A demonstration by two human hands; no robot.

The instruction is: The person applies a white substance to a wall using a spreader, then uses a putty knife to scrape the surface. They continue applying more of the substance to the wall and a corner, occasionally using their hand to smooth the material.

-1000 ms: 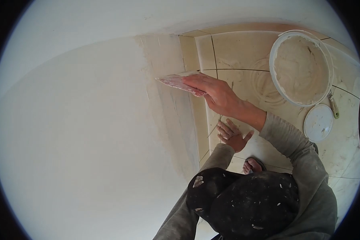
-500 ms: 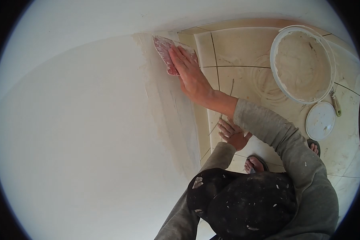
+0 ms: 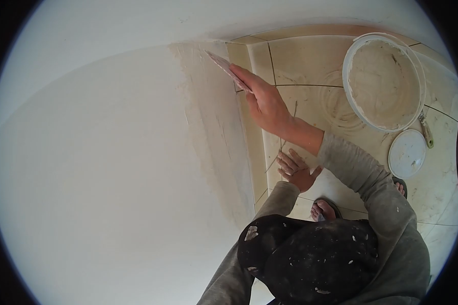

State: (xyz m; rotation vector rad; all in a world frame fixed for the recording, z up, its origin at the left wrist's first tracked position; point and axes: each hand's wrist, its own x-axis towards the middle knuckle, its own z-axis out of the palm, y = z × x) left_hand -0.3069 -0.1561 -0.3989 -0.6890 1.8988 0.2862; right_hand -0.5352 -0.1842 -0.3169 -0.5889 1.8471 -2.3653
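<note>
My right hand point(image 3: 267, 104) grips a reddish plastic putty spreader point(image 3: 229, 71), smeared with pale filler and seen nearly edge-on. Its blade is beside the wall's lower edge, near the corner. A damp-looking band of spread filler point(image 3: 208, 132) with fine ridges runs along the bottom of the white wall point(image 3: 112, 152). Lower down, my left hand point(image 3: 297, 170) has its fingers spread over the floor tiles, near thin dark strands point(image 3: 273, 161).
A white bucket point(image 3: 347, 84) of pale filler stands on the tiled floor at the right. Close to it lie a round white lid point(image 3: 408, 152) and a green-handled tool point(image 3: 427, 133). My sandalled feet point(image 3: 324, 208) are on the tiles. Tile skirting point(image 3: 257, 162) edges the floor.
My right hand has drawn the spreader back to the right and down and turned it from face-on to nearly edge-on. My left hand stays where it was.
</note>
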